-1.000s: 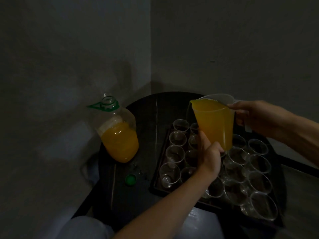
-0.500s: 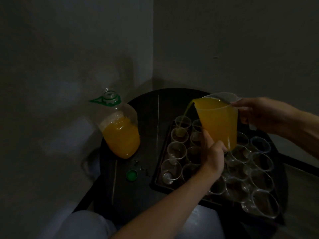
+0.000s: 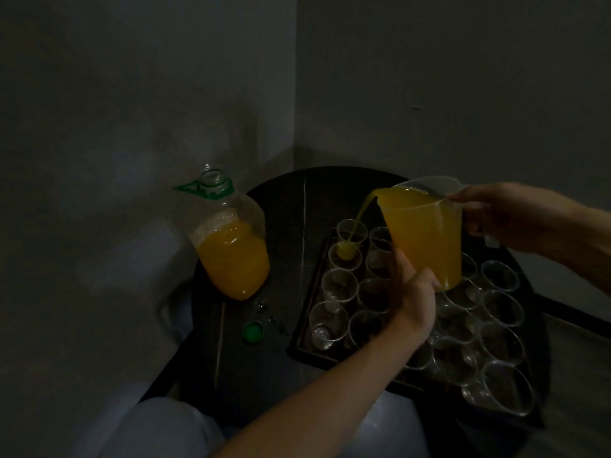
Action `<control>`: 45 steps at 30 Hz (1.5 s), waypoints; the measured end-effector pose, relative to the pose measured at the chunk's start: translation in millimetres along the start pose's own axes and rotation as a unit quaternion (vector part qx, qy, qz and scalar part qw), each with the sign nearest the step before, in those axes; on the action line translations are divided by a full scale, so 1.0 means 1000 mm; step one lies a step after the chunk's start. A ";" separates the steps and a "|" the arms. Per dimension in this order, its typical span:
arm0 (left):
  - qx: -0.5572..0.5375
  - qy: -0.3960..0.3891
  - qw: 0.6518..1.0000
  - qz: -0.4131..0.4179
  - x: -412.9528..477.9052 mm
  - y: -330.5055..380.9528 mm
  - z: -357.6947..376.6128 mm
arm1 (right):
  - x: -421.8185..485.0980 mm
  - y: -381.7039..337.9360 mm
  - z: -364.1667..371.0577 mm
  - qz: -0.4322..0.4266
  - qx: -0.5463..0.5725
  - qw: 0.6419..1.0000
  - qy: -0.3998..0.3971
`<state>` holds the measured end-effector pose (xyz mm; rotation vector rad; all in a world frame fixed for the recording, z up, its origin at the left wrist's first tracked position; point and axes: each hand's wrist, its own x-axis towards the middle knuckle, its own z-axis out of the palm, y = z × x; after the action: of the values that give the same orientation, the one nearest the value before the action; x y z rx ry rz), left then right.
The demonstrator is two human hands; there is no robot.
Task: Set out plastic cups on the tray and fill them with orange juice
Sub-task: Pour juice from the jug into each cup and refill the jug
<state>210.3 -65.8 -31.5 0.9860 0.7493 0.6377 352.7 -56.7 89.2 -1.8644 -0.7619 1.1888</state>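
Pouring orange juice [image 3: 361, 215] from a clear plastic measuring jug [image 3: 426, 239], held tilted above the tray [image 3: 299, 348] with the spout down and to the left. Grips the jug's handle with the right hand [image 3: 509, 216], curling the fingers round it on the side away from the spout. Cups the jug's base from below with the left hand [image 3: 413, 302], wrapping thumb and fingers round the lower wall and pressing the palm against the bottom edge. Keeps the jug clear of the cups beneath, nearly full to the brim.

Sends a thin stream from the spout into one plastic cup [image 3: 345, 254], second from the far end in the tray's left column and partly filled with orange. Stands that cup upright among the empty clear plastic cups [image 3: 339, 287], packed rim to rim in rows across the dark rectangular tray.

Left of the tray, on the round black table [image 3: 264, 368]: a large uncapped clear bottle [image 3: 231, 256], about half full of juice, with a green ring and handle at the neck. Near its foot, apart from the tray, a green cap [image 3: 253, 332].

Cannot make out any print on jug or bottle in the dim light.
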 end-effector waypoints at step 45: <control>-0.030 -0.001 1.000 -0.008 -0.005 -0.007 0.010 | -0.006 -0.006 0.001 0.017 -0.030 0.999 0.008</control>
<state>216.8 -77.6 -33.1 0.9257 0.7320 0.6417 349.3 -58.0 96.5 -1.9402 -0.7667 1.1823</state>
